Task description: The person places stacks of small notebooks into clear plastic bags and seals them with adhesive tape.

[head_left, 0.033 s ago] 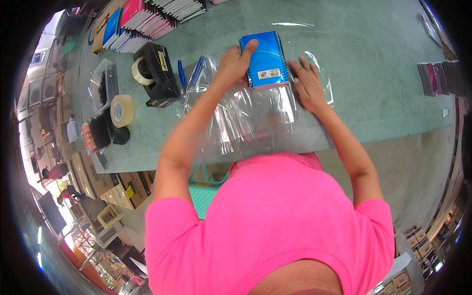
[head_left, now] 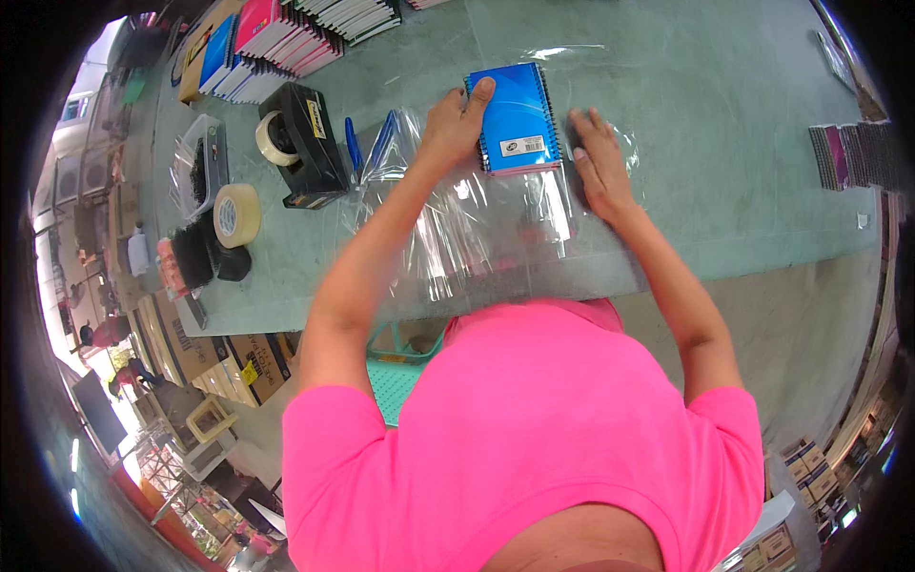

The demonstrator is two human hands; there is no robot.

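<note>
“Head view: what is the left hand (head_left: 456, 129) doing?”

“It is gripping the left edge of the blue notebook (head_left: 517, 107), the thumb lying across the cover and the fingers bending beside the edge. How far they are reaching underneath, I cannot tell.”

“And where is the notebook sitting?”

“It is lying flat near the upper middle, between the two hands, resting on the clear film (head_left: 448, 229). Black coils (head_left: 549, 105) are running down its right side, a white label (head_left: 522, 146) is showing low on the cover, and a pinkish edge is peeping out below.”

“Is the right hand (head_left: 602, 164) holding anything?”

“No, it is lying palm down just beside the notebook, fingers stretching away from the body, grasping nothing. It is resting at the right part of the film.”

“What is standing around them?”

“The film is spreading over the table (head_left: 743, 172) toward the pink shirt (head_left: 534, 400), shining in creases. Left of it, a blue pen (head_left: 354, 145) is lying near the black dispenser (head_left: 315, 143). Farther left, a tape roll (head_left: 237, 216) is resting near a clear tray (head_left: 212, 162). Stacked books (head_left: 276, 43) are filling the upper left, and a dark stack (head_left: 848, 154) is sitting at the far right.”
</note>
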